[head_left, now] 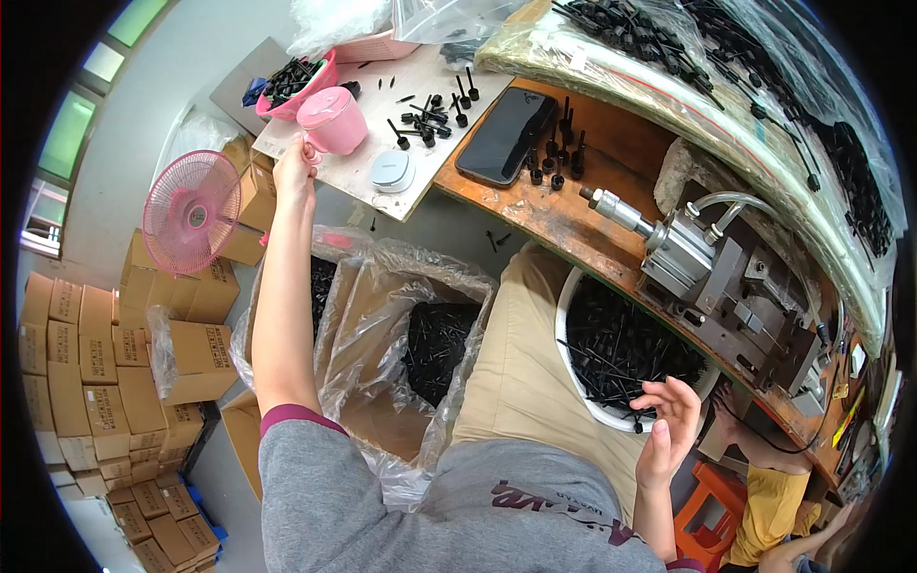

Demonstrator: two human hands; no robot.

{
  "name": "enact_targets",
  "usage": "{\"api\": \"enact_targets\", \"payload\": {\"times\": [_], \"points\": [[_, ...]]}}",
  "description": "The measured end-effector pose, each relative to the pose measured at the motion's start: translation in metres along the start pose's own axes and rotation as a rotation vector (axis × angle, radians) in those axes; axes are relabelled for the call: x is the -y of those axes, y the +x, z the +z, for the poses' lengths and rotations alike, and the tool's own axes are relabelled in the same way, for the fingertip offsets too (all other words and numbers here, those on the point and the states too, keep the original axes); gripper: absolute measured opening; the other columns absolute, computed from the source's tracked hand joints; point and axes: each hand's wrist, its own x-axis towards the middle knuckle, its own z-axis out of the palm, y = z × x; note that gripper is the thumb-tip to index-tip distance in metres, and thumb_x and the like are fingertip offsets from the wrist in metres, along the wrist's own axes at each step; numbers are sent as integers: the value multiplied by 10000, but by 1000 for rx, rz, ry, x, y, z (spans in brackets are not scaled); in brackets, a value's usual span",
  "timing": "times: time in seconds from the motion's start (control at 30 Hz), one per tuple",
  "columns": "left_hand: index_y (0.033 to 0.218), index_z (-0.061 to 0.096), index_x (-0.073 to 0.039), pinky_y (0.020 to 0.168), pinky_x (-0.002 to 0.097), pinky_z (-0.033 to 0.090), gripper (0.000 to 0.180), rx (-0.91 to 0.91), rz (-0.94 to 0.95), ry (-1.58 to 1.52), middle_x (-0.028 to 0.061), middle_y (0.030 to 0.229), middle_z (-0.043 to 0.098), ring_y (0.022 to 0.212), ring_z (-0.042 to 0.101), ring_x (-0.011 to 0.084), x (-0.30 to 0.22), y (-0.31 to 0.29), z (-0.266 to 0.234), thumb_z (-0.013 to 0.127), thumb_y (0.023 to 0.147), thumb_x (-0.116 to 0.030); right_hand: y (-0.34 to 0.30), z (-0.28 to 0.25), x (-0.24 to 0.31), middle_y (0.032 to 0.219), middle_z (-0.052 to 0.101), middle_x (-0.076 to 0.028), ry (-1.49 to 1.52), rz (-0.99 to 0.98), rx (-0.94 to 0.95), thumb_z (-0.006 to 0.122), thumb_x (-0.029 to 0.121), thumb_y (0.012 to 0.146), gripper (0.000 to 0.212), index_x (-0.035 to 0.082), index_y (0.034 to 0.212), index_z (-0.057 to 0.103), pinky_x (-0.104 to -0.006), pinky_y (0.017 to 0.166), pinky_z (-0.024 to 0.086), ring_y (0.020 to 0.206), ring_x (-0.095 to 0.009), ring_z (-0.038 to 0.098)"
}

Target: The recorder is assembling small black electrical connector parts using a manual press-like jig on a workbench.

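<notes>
The left hand (294,170) is closed round the handle of a pink lidded mug (332,119), which leaves the lid unobstructed, at the near edge of the white table (346,174); contact with the tabletop is unclear. The right hand (666,425), half open and seemingly empty, is by the rim of a white bucket (597,411), presumably set beside the leg for easy reach.
</notes>
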Motion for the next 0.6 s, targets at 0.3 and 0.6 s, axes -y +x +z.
{"api": "enact_targets", "payload": {"times": [0.3, 0.6], "points": [[838, 643, -126, 527, 232, 333, 241, -1, 11, -28, -36, 738, 596, 616, 552, 81, 24, 27, 3, 634, 976, -323, -4, 4, 1, 1104, 642, -218, 80, 9, 14, 639, 330, 900, 581, -63, 1295, 473, -351, 861, 492, 861, -225, 645], [1155, 620, -114, 531, 235, 337, 376, 6, -18, 203, -11, 952, 589, 602, 401, 59, 25, 36, -25, 607, 977, -445, 16, -10, 12, 1132, 657, -196, 94, -113, 68, 706, 116, 839, 540, -60, 1305, 497, -352, 874, 497, 882, -219, 662]]}}
